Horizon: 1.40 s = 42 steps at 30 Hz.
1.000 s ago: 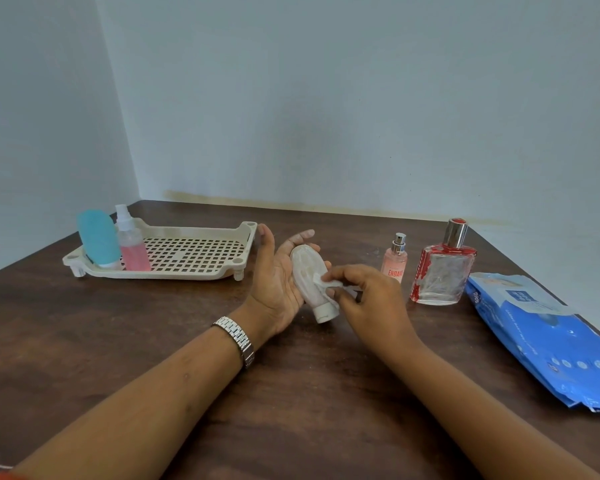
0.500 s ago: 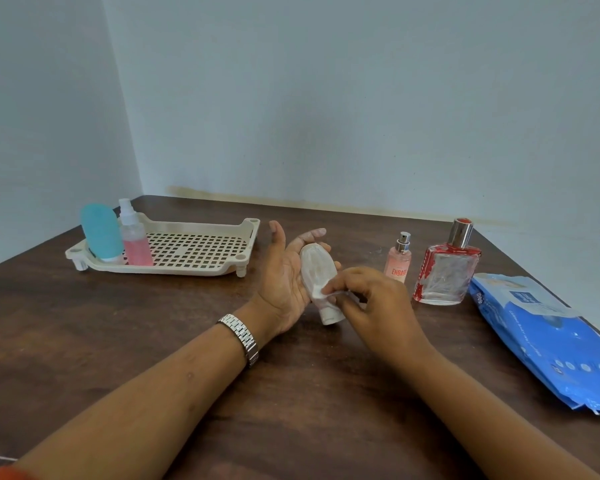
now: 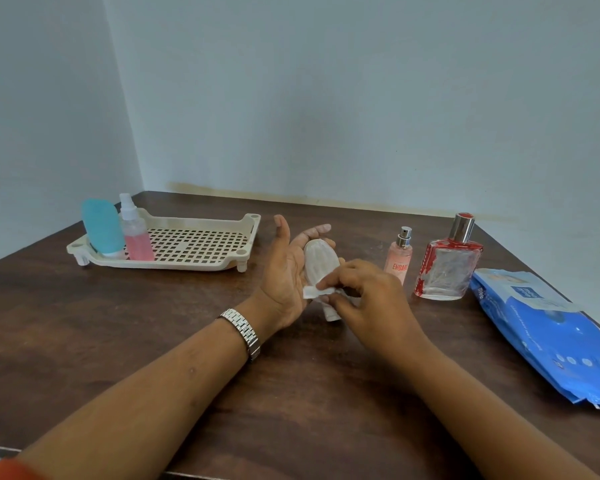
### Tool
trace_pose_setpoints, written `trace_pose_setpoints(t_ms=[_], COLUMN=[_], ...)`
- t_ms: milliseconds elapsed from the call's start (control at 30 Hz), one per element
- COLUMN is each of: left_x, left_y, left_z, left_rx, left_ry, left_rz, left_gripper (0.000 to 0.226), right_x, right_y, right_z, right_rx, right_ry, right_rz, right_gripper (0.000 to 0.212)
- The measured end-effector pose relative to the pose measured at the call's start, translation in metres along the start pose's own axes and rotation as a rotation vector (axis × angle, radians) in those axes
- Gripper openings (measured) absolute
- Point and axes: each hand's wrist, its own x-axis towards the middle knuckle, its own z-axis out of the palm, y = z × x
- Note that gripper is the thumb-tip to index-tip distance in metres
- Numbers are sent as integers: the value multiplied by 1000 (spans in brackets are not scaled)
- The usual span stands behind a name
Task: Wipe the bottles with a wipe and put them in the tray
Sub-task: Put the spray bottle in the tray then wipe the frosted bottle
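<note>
White bottle (image 3: 317, 261): lies cap end toward the person in the left hand (image 3: 284, 275), held above the desk (image 3: 153, 358) just right of the tray (image 3: 160, 267).
Left hand: wide, with the thumb standing straight up clear of the bottle and the fingers reaching along behind it as a cradle.
Right hand (image 3: 368, 296): fingertips pinch the wipe (image 3: 317, 291) and press it on the bottle's lower body.
Change over the last second: the wipe has slid a little down the bottle toward the cap end and across to its left edge, where a flap now sticks out. Both hands have stayed together in the same place.
Meaning for the task: judged from this, the person is mid-wipe on this bottle, working along its length. The cap end looks like the last part to cover before it goes to the tray.
Tray: already holds the teal bottle (image 3: 102, 225) and the pink spray bottle (image 3: 137, 237), both upright at its left end.
Waiting: the small pink perfume (image 3: 399, 258) and the square glass bottle (image 3: 447, 271) stand on the desk to the right, with the blue wipes pack (image 3: 548, 334) beyond them.
Progress: roughly two of five bottles are placed and a third is nearly clean.
</note>
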Motion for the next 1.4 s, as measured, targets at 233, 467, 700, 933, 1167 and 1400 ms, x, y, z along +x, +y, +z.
trace_pose_setpoints(t_ms=[233, 467, 700, 933, 1167, 1400], left_x=[0, 0, -2, -3, -5, -5], left_y=[2, 1, 3, 2, 4, 1], left_z=[0, 1, 3, 2, 5, 8], left_rx=[-65, -34, -30, -10, 8, 54], left_ry=[-12, -6, 18, -16, 9, 1], left_rz=[-15, -1, -11, 11, 5, -5], left_gripper=[86, 86, 87, 87, 86, 97], right_x=[5, 0, -3, -3, -6, -3], right_y=[6, 3, 10, 4, 8, -9], right_z=[-3, -1, -7, -2, -10, 6], right_rx=[98, -87, 19, -73, -55, -376], right_ry=[106, 19, 69, 59, -3, 10], right_rz=[118, -43, 115, -56, 3, -306], right_gripper=[17, 18, 16, 19, 19, 21])
